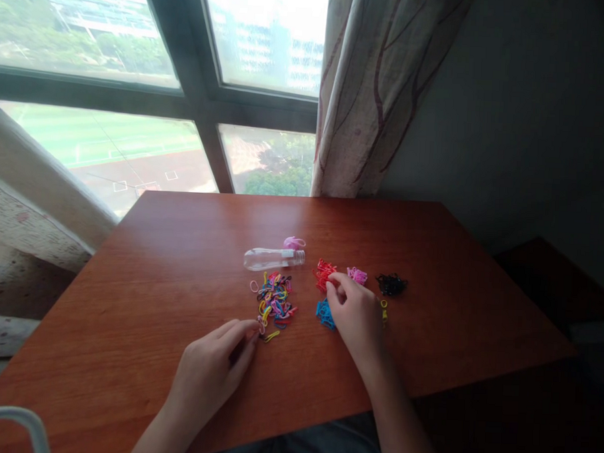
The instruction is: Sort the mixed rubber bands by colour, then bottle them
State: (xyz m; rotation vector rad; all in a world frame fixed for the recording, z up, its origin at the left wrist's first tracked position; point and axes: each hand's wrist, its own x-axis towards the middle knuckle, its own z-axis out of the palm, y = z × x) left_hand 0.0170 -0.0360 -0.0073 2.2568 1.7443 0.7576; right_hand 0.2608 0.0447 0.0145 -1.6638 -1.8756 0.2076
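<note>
Mixed small rubber bands [275, 297] in several colours lie in a loose pile on the table, left of the sorted heaps. At the pile's near edge, my left hand [213, 363] has its thumb and forefinger drawn together on a pink rubber band [261, 327]. My right hand [355, 315] pinches at the near right edge of the red rubber bands [324, 273]; whatever its fingertips hold is hidden. Beside it lie blue bands [325, 313], pink bands [356, 275] and black bands [391, 284]. The yellow bands [384, 309] are partly covered by this hand.
A clear plastic bottle [268, 259] lies on its side behind the mixed pile, a pink cap-like piece [293, 243] by its neck. The brown wooden table [181, 248] meets a window and curtains [373, 89]. A white curved bar [18, 414] stands at lower left.
</note>
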